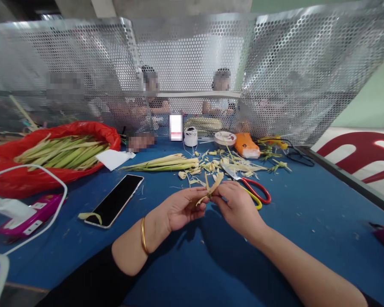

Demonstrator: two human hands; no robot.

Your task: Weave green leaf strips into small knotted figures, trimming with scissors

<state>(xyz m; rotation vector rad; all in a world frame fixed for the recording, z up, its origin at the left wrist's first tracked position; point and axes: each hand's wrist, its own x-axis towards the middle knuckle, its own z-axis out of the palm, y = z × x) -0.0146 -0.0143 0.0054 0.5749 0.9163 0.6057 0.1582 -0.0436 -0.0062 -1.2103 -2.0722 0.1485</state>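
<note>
My left hand [182, 209] and my right hand [235, 204] meet over the blue table [211, 264], both pinched on a small folded piece of pale palm leaf [211, 187]. A gold bangle sits on my left wrist. Just beyond my right hand lie scissors with red and yellow handles [254, 192]. A bundle of pale green leaf strips [166, 163] lies further back, with cut scraps [217, 164] scattered beside it.
A red bag of leaf strips [57, 153] sits at the left, a phone [115, 199] nearer me, a pink charger with white cable [28, 217]. Thread spool [190, 136], tape roll [225, 138] and orange tool [247, 145] stand by the perforated metal screen [275, 76]. Other people sit behind the screen.
</note>
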